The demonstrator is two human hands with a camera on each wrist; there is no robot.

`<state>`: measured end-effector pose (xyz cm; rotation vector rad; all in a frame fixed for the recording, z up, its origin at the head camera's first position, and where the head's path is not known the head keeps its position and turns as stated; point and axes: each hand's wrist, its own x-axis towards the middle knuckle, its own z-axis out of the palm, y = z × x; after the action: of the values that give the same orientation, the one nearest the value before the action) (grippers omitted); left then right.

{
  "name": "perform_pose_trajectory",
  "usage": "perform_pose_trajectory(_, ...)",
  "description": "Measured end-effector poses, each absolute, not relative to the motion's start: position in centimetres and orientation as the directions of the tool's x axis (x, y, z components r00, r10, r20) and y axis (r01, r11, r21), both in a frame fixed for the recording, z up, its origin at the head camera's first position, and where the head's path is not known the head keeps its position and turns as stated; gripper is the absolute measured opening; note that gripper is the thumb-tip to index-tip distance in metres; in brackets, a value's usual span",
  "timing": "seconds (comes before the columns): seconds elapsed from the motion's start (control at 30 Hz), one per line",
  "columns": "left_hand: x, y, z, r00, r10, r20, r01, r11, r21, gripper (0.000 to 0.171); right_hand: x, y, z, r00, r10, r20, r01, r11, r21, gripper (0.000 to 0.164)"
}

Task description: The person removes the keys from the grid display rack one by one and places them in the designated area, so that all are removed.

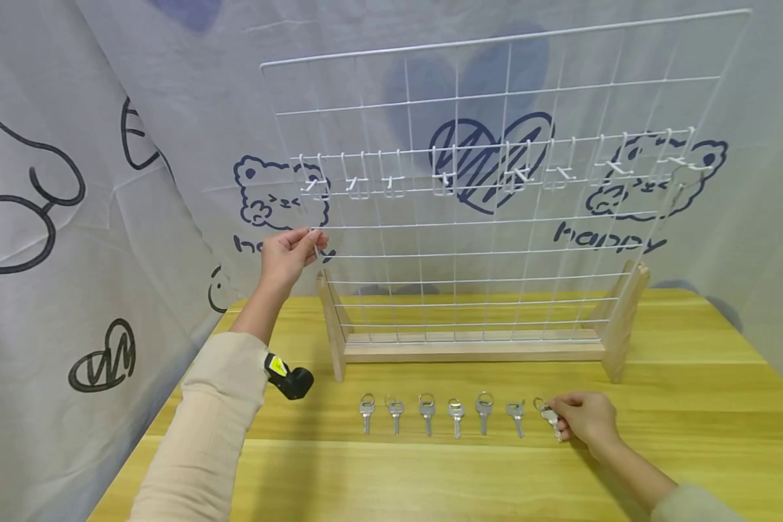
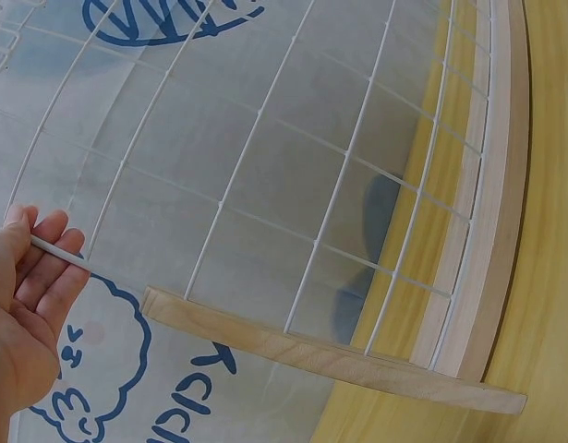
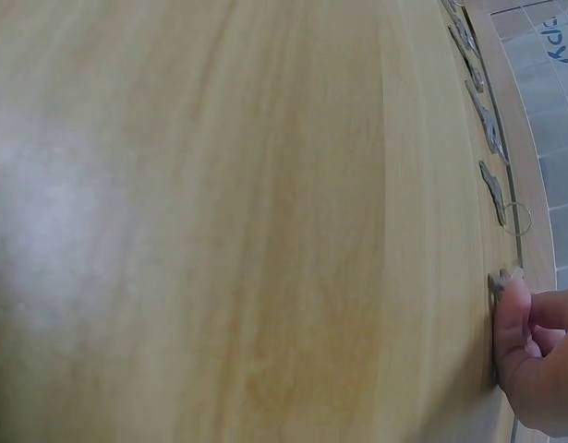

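At the left edge of a white wire grid rack (image 1: 457,220), my left hand (image 1: 288,257) holds the edge wire between thumb and fingers. The left wrist view shows that wire (image 2: 60,251) lying across the fingers of the left hand (image 2: 30,318). My right hand (image 1: 587,419) pinches a silver key (image 1: 551,416) with a ring, low over the table at the right end of a row of keys. The thumb and fingers of the right hand (image 3: 542,360) partly hide this key in the right wrist view. Nearest to it lies another key (image 1: 515,412).
Several more keys with rings, such as one key (image 1: 367,415), lie in the row before the rack's wooden base (image 1: 473,352). White hooks (image 1: 444,177) line the grid. A key (image 1: 678,194) hangs at the far right. A printed curtain (image 1: 137,217) stands behind the table (image 1: 398,478).
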<state>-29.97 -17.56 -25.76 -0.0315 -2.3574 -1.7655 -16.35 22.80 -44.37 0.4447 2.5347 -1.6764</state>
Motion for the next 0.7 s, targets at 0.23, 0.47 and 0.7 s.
perform_pose_trajectory(0.23,-30.0,-17.6,-25.7,-0.978,-0.107,0.177,0.140,0.289,0.947,0.032,-16.4,23.1,-44.5,-0.962,0.178,-0.206,0.257,0.339,-0.905,0.027)
perform_pose_trajectory(0.47,-30.0,-17.6,-25.7,-0.978,-0.108,0.176,0.139,0.284,0.948,0.033,-16.7,23.5,-44.7,-0.972,0.140,-0.187,0.226,0.362,-0.904,0.024)
perform_pose_trajectory(0.7,-30.0,-17.5,-25.7,-0.979,-0.108,0.172,0.136,0.279,0.951,0.033,-17.2,24.0,-44.6,-0.986,0.055,-0.157,0.164,0.472,-0.866,0.015)
